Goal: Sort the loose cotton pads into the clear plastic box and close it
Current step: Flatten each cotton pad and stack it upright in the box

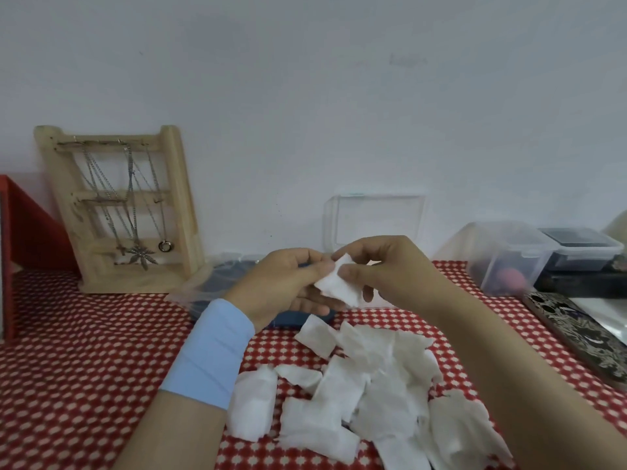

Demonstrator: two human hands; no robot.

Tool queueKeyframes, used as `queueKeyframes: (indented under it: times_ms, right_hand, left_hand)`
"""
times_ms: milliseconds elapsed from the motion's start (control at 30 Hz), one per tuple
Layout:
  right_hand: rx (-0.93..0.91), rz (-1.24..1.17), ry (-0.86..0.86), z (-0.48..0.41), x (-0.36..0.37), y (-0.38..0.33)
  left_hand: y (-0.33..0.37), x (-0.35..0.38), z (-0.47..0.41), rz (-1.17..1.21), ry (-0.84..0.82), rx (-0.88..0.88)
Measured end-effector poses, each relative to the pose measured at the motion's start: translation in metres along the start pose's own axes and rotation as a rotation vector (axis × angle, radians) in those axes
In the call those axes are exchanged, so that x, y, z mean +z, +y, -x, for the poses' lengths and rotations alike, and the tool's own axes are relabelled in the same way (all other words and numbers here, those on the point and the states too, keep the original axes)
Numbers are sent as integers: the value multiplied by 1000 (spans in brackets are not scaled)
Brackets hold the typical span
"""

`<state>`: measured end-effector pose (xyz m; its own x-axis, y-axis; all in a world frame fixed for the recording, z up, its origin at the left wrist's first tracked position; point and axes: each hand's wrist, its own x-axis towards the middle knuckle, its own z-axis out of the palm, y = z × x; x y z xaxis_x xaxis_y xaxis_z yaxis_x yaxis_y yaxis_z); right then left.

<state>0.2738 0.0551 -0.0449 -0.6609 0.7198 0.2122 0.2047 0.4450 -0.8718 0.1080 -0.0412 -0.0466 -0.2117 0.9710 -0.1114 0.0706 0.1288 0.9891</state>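
White cotton is what matters here: one cotton pad (337, 284) is pinched between the left hand (288, 283) and the right hand (390, 269), fingers (356, 274) of both grasping it above the bench (84, 368). Just behind them stands the clear plastic box (375, 217), its lid raised against the wall and its body mostly hidden.

The pad looks thin and frayed at the edges. Pulled two ways, it could tear or shed fluff. Laid in crooked or bunched, pads could stand proud and stop the lid from closing. A loose pinch could drop it back into the pile (366, 395).

Counted: one pad held, one open box, two hands. The pile holds at least a dozen pads, overlapping too much for an exact count. Two other lidded tubs (502, 256) sit to the right.
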Motion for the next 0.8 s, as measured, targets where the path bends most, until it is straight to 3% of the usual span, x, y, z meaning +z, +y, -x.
queueKeyframes:
  times_ms: [167,333,533,800]
  right_hand:
    - [-7,-25,106,-5,1,2]
    - [-32,289,289,-6,4,6]
    - [32,64,175,0,7,-9]
    - [125,-108,207,-2,6,-5]
  left_hand:
    - [-4,0,-3,137,-9,-15]
    - [-9,4,-7,168,18,7]
    - [-3,4,-5,94,114,83]
    - [3,11,-3,-10,131,137]
